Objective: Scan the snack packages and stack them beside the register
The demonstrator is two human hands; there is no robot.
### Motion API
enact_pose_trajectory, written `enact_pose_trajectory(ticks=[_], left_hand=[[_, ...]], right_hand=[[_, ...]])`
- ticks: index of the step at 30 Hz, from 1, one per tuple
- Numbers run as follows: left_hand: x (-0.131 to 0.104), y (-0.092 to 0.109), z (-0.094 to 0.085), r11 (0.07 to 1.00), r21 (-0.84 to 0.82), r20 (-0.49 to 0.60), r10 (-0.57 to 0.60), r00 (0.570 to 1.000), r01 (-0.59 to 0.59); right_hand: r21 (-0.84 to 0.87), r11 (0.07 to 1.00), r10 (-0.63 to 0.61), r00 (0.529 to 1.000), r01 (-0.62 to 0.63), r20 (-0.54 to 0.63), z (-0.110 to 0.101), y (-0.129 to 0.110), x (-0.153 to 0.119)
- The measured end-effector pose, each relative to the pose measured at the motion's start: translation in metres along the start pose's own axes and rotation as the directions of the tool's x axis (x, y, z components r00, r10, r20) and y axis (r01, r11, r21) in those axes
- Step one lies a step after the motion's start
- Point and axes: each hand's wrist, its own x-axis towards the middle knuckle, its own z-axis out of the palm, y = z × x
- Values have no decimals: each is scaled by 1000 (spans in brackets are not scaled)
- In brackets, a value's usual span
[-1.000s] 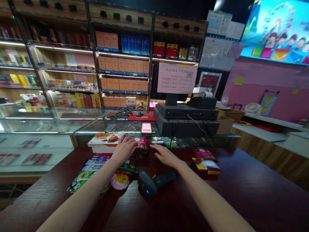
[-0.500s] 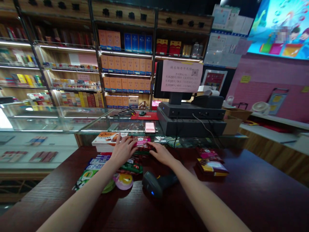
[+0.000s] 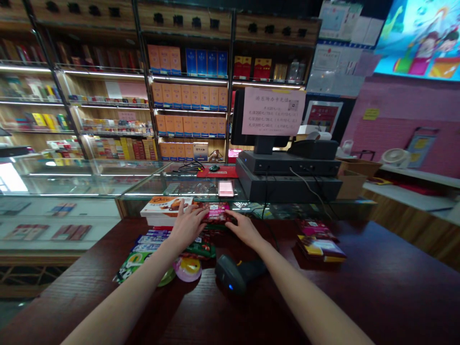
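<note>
My left hand (image 3: 187,224) has its fingertips on the left end of a pink chocolate packet (image 3: 217,212). At the packet's right end, my right hand (image 3: 245,231) pinches the edge with thumb and fingers. A white and orange Dove box (image 3: 163,207) lies just left of them. Below my left hand are a dark green packet (image 3: 203,248), several blue-and-white packets (image 3: 145,242), a green packet (image 3: 131,266) and a round pink and yellow container (image 3: 188,268). A black barcode scanner (image 3: 232,275) lies between my forearms.
Pink and yellow-brown chocolate packets (image 3: 321,248) lie at the right on the dark wooden counter (image 3: 377,282). Behind the glass case (image 3: 179,187) stands a register with a screen and paper sign (image 3: 271,112). Shelves of boxes (image 3: 190,96) line the back wall.
The view has shifted slightly, so everything sits a little further right. Both hands stay at the ends of the pink chocolate packet.
</note>
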Motion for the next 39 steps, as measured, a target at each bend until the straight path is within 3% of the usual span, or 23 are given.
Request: enact_pose_trajectory(ticks=[11,17,22,31,39], left_hand=[[2,5,9,993,-93,0,-76,997,76],[4,3,9,993,-15,63,-119,991,121],[5,7,5,994,21,113,-107,988,106],[4,9,12,989,-52,109,-129,986,135],[5,12,17,979,-148,37,-133,990,137]], right_hand=[[139,989,61,997,-54,-52,-2,29,-5],[194,980,57,997,-45,-55,1,34,-2],[351,935,66,997,-50,-32,7,41,2],[571,815,141,990,-100,-27,5,32,0],[643,750,203,979,-152,-4,1,27,-9]])
